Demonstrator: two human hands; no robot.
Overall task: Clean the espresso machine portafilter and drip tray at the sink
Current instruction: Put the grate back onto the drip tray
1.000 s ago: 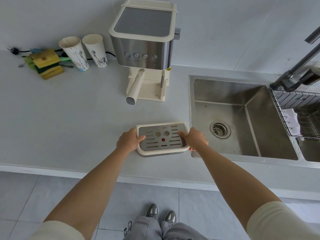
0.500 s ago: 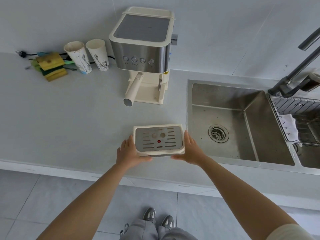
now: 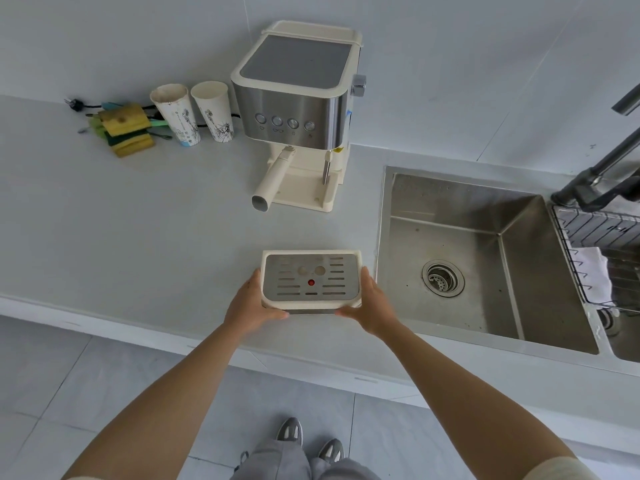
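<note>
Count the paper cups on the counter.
2. Both stand upright by the wall, left of the espresso machine: the left cup next to the sponges, the right cup nearest the machine. None seem hidden.

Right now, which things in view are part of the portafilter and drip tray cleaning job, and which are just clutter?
Belongs to the job:
- drip tray, held by left hand and right hand
- portafilter, still in the espresso machine
- sink
- faucet

Lying about:
- two paper cups
- sponges
- wire rack with white cloth
</note>
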